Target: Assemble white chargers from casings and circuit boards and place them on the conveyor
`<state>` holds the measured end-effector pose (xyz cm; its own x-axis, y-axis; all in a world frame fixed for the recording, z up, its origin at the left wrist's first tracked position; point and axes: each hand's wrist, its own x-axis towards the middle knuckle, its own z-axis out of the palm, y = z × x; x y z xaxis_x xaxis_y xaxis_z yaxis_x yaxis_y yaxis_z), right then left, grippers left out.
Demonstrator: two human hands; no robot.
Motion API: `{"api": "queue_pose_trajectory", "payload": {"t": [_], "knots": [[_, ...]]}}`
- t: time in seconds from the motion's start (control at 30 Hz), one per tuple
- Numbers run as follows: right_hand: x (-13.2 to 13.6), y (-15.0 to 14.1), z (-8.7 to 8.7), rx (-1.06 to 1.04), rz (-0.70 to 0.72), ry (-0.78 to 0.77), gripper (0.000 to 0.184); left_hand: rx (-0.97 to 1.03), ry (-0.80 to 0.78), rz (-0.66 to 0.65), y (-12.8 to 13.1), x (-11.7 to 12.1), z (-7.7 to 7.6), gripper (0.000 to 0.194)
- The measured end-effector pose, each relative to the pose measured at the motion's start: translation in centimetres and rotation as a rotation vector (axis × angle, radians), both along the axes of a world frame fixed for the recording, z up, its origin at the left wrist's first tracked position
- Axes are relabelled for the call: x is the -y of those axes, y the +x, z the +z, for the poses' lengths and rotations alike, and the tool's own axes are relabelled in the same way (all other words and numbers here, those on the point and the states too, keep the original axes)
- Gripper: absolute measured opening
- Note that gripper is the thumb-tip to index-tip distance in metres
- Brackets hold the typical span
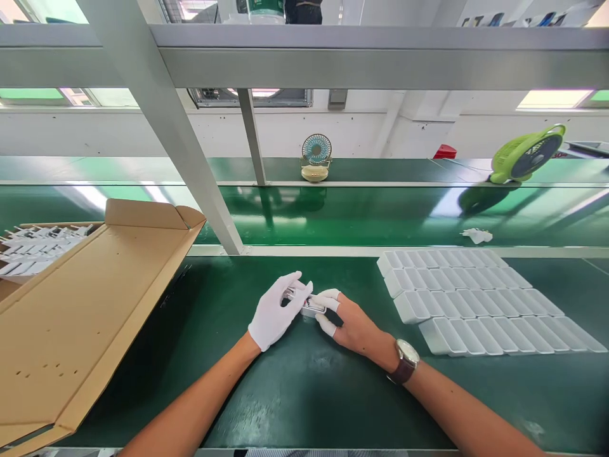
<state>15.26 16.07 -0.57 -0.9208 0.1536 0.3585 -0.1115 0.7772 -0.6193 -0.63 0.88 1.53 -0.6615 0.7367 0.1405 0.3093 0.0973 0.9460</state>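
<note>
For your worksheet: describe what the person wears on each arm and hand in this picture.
The left hand wears a full white fabric glove ending at the wrist. The right hand has only white finger cots on some fingertips. A wristwatch with a pale round dial and a brown strap sits on the right wrist. Both forearms are sleeveless.

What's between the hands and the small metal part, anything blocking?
Nothing visible. The left hand and right hand both already grip the small metal part directly, above the green mat.
</note>
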Motion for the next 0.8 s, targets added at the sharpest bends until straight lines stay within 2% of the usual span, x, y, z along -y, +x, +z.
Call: {"api": "queue_pose_trajectory", "payload": {"t": [0.13, 0.27, 0.4, 0.47, 0.57, 0.63, 0.7, 0.8], "knots": [[0.0, 0.2, -0.1, 0.023, -0.018, 0.015, 0.049, 0.004, -0.009, 0.005, 0.0, 0.1, 0.0, 0.045], [0.1, 0.1, 0.1, 0.063, 0.011, 0.054, 0.044, 0.030, 0.017, 0.004, 0.0, 0.0, 0.0, 0.047], [0.1, -0.1, 0.1, 0.055, 0.010, -0.029, 0.043, 0.025, 0.009, -0.002, 0.0, -0.1, -0.2, 0.047], [0.0, -0.3, 0.1, 0.018, -0.046, -0.254, 0.043, -0.055, 0.032, 0.041, 0.0, 0.0, -0.4, 0.055], [-0.1, -0.6, 0.3, 0.008, -0.095, -0.907, 0.042, -0.281, 0.015, 0.074, 0.4, 0.4, -0.6, 0.082], [-0.1, -0.7, 0.7, 0.038, -0.035, -1.274, 0.040, -0.371, -0.053, -0.018, 0.9, 0.6, -0.5, 0.090], [0.2, -0.7, 1.1, 0.068, 0.039, -1.457, 0.034, -0.390, -0.079, -0.132, 1.5, 0.7, -0.2, 0.087], [0.7, -0.6, 1.3, 0.110, 0.082, -1.532, 0.026, -0.399, -0.019, -0.202, 2.2, 0.4, 0.4, 0.071]]}}
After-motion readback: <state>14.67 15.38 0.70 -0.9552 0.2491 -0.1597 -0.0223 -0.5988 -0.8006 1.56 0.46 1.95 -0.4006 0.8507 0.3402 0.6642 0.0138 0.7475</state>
